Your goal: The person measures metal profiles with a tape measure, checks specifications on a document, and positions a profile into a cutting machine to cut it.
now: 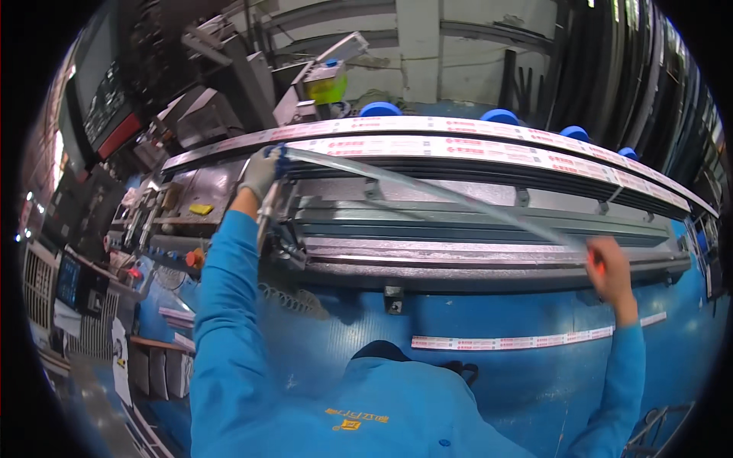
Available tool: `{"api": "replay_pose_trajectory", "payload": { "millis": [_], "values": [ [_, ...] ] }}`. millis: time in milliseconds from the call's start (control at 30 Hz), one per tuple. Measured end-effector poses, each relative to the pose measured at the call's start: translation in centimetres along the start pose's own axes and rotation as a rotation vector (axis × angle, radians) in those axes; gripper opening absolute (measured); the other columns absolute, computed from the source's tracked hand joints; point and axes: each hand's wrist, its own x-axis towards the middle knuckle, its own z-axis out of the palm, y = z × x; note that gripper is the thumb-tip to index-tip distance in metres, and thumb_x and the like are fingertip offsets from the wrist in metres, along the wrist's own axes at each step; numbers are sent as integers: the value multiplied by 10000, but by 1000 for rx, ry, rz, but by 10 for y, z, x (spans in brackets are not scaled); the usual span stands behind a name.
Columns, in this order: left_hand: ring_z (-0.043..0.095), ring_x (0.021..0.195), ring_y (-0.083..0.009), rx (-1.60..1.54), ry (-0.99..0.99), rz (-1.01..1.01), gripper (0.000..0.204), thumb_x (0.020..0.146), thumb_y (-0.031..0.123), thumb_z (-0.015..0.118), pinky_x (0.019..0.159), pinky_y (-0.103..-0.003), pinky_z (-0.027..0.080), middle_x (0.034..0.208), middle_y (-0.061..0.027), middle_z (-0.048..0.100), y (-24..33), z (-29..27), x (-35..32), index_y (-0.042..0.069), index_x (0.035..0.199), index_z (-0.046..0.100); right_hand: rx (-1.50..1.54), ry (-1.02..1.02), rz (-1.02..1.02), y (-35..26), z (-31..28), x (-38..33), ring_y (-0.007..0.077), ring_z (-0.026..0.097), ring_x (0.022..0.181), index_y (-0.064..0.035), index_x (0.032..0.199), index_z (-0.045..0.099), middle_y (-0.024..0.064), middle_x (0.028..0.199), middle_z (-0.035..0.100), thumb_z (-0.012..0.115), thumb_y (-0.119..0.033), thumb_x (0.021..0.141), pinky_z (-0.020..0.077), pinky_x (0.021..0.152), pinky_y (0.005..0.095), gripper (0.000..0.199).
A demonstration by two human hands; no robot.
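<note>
The person holds a long, thin silver bar (458, 198) slantwise over a long metal bench (489, 273), its left end farther off and its right end nearer the body. The gloved left hand (262, 174) is at the far-left end, beside a small blue piece (282, 156); its fingers seem closed there, though I cannot tell whether they grip the bar or that piece. The right hand (609, 269) is curled around the other end, with a bit of orange showing at the fingers that is too blurred to name. Holding a piece this long near both ends probably keeps it from sagging or swinging, and the widespread arms suit its length. Beyond the bar, white strips with red print (489, 149) lie lengthwise along the back of the bench, perhaps so that they rest straight, with blue round parts (379, 110) behind them. They limit the room on the far side. Another printed strip (511, 343) lies on the blue floor (366, 324), passing beneath the right forearm, where a foot could catch it. A coiled hose (294, 300) hangs below the bench's left end, and a yellow block (201, 208) sits on the side table left of the left forearm.
</note>
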Motion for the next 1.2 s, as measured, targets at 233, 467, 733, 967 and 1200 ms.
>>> {"api": "replay_pose_trajectory", "payload": {
  "millis": [233, 467, 733, 967, 1200],
  "values": [
    [686, 940, -328, 242, 37, 6, 386, 1026, 300, 546, 871, -400, 526, 1078, -158, 768, -58, -11, 66, 12, 1215, 722, -161, -51, -46, 36, 32, 166, 294, 679, 846, -76, 1101, 694, 75, 1031, 727, 737, -165, 835, 547, 769, 371, 284],
    [703, 967, -360, 477, -208, -73, 379, 1020, 323, 561, 866, -425, 529, 1097, -173, 769, -72, -14, 98, 7, 1142, 730, -233, -198, 53, 36, 58, 219, 316, 674, 828, -83, 1090, 660, 95, 972, 725, 728, -197, 851, 538, 759, 398, 273],
    [698, 1021, -423, 861, -227, -37, 420, 993, 379, 571, 872, -483, 540, 1133, -208, 757, 11, 5, 74, 24, 1140, 737, -310, -330, 71, 26, 73, 244, 330, 677, 826, -84, 1048, 650, 106, 947, 729, 718, -310, 897, 537, 762, 407, 280],
    [712, 964, -417, 949, -132, -3, 365, 988, 365, 591, 828, -494, 552, 1064, -186, 772, 21, 2, 62, 51, 1088, 747, -384, -435, 83, 14, 88, 269, 336, 692, 842, -90, 1036, 670, 108, 951, 745, 675, -431, 942, 551, 785, 421, 354],
    [716, 924, -418, 963, -115, 33, 333, 989, 349, 601, 806, -499, 555, 1011, -174, 776, 19, 6, 61, 54, 1041, 747, -485, -593, 170, -15, 104, 300, 326, 710, 845, -81, 991, 720, 111, 924, 754, 656, -562, 918, 559, 782, 431, 491]
  ]
}}
